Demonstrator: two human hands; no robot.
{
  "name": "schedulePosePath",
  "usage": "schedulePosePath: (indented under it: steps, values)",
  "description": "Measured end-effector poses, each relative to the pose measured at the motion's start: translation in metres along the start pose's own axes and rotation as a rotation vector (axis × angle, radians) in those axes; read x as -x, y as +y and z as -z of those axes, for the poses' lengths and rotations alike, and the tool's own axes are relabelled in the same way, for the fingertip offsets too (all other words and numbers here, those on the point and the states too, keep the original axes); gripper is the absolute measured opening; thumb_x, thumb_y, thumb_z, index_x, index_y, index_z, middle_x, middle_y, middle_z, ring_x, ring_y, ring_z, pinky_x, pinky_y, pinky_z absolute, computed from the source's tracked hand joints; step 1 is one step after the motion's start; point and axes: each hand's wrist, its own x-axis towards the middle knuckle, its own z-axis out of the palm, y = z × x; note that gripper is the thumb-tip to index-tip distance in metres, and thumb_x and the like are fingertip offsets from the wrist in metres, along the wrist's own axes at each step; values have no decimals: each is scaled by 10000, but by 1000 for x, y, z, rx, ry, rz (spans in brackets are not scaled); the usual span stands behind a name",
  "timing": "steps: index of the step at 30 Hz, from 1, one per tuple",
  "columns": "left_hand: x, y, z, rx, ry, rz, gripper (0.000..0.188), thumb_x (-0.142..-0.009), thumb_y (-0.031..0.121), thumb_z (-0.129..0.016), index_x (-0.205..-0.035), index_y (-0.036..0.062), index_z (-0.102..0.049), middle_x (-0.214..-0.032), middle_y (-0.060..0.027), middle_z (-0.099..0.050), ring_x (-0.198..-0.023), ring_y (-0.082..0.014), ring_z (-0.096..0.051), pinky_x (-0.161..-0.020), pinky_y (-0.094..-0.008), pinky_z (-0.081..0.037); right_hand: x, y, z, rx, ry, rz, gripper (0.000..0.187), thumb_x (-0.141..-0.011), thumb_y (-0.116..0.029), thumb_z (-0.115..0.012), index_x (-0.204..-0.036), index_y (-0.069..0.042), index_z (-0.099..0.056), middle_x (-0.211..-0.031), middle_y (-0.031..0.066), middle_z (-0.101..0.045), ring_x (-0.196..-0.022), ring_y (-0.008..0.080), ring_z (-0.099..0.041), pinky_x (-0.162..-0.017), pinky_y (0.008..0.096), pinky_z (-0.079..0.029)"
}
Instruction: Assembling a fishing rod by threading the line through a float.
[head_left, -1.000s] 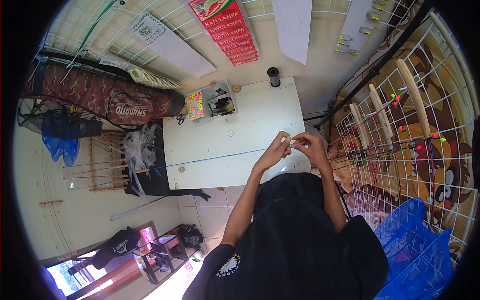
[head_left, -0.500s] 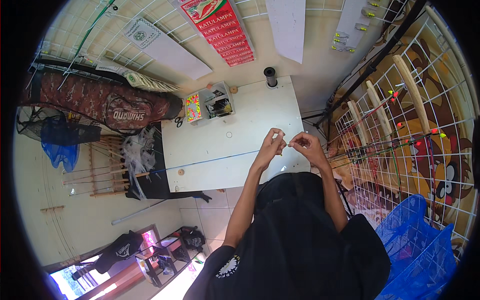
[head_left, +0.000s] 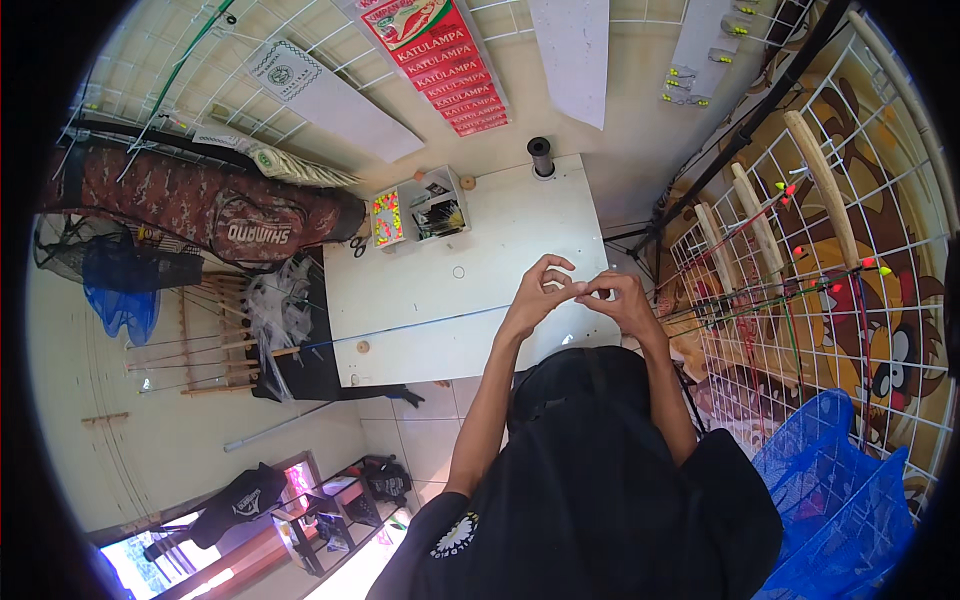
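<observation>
Above the near right part of the white table, my left hand (head_left: 540, 300) and my right hand (head_left: 621, 303) meet at their fingertips. Each has thumb and forefinger pinched together; what lies between them is too small to make out. A thin blue rod (head_left: 430, 324) with a brownish butt runs across the table from the left and reaches my left hand. Whether that hand grips it is hidden behind the fingers.
On the white table (head_left: 400, 285) stand a pale box (head_left: 447, 225) with bright beads, a dark spool (head_left: 541, 157) and scissors (head_left: 358, 246). A camouflage bag (head_left: 240, 215) hangs at left. At right are a wire grid with rods and a blue net (head_left: 830, 490).
My hands have come together, fingertips now touching where a small gap stood before. The yellow speck under my left hand no longer shows.
</observation>
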Motion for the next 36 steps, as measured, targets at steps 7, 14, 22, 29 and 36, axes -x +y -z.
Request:
schedulePosePath:
  steps: [7,14,22,29,36]
  values:
    - [0,-1,7,15,-61,-14,404,-755,107,-809,-1062,46,-555,-854,-38,-630,-644,-32,-570,-612,-184,-419,-2,-8,5,-18,2,-75,107,-776,-95,-733,-856,-24,-734,-725,62,-667,-593,107,-501,-567,262,-416]
    - [4,8,9,-54,-50,23,283,-833,156,-734,-1044,43,-583,-760,-17,-651,-605,-39,-518,-554,-198,-387,-2,-4,3,-28,23,-106,98,-779,-98,-707,-830,-15,-699,-703,39,-645,-600,90,-490,-565,251,-408]
    - [4,9,1,-104,35,-25,227,-911,208,-652,-999,1,-622,-757,-74,-707,-544,-67,-515,-525,-213,-405,-2,-10,-5,64,144,37,83,-757,-65,-699,-829,-30,-677,-743,45,-644,-616,134,-495,-571,273,-415]
    - [2,2,-2,-103,82,-50,221,-871,154,-695,-1024,-1,-659,-758,-33,-680,-593,-66,-523,-553,-210,-412,-1,-12,-7,31,183,70,93,-767,-59,-711,-850,-33,-677,-755,44,-636,-619,129,-498,-571,275,-415]
    - [3,10,-3,-70,195,-142,290,-817,78,-744,-1068,-1,-623,-793,-74,-697,-714,-77,-609,-664,-229,-482,-3,-4,-10,-9,181,2,111,-792,-79,-695,-882,-20,-668,-764,41,-645,-625,114,-497,-581,266,-414]
